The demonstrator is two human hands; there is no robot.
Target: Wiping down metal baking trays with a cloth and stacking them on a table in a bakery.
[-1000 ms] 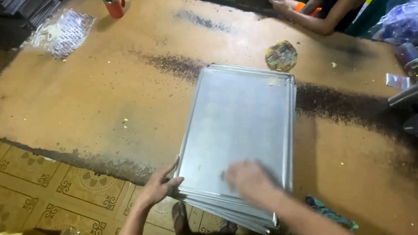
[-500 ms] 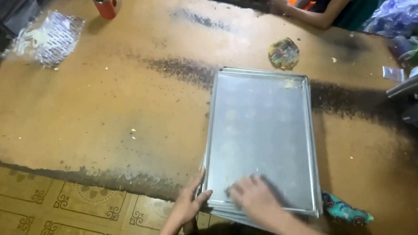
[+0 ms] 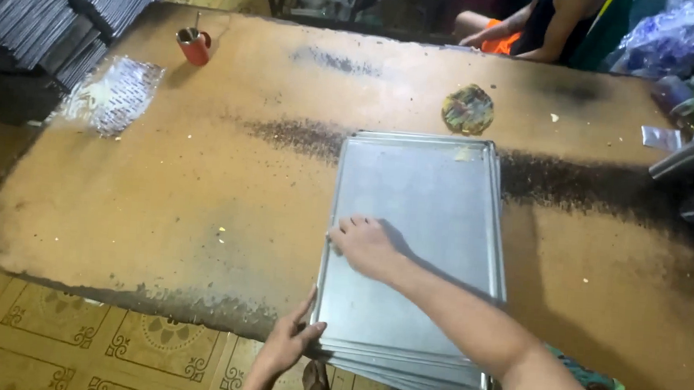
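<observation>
Head view: stack of metal trays (image 3: 418, 224) has slid right & squared up vs 1 s ago, now at bench (image 3: 159, 206) near edge, right hand (image 3: 366, 245) flat on top, left hand (image 3: 288, 341) open, pressing stack's near-left corner.

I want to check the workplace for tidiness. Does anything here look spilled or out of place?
Yes. A dark band of fine grit lies spilled across the brown table, passing under the stack of metal trays. The stack's near end juts past the table edge.
</observation>
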